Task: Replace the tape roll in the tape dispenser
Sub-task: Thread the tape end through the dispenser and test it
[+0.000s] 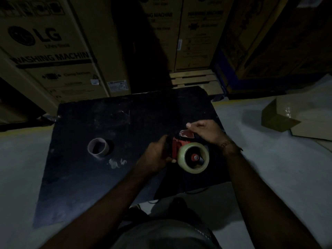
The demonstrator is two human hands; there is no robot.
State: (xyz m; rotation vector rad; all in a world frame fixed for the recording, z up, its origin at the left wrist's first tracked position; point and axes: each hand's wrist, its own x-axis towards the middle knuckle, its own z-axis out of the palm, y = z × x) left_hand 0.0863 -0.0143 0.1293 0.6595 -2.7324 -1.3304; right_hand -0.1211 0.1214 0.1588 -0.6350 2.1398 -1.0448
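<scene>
Dispenser, red plastic hand-held tape gun [179, 143], held over the right half of a dark, scuffed square board [93, 177] lying on a pale grey floor [280, 180]. Roll of clear, pale-greenish packing tape [193, 157] seated on the dispenser's red hub, open face turned toward the camera.

Left hand [156, 157]: fingers clenched around the dispenser's dark handle, just left of the roll. Right hand [206, 131]: resting on the far, front end of the dispenser, fingers curled over it; whether they pinch a tape end cannot be told in the dim light. Beaded bracelet [226, 143] on the right wrist.

Empty brown cardboard tape core [98, 147]: standing on end on the board, well apart to the left of both hands. Pale smudge marks [116, 163] on the board between core and hands.

Background: stacked brown cardboard cartons printed "LG Washing Machine" [50, 51]; open flattened brown carton [294, 117] on the floor at right.
</scene>
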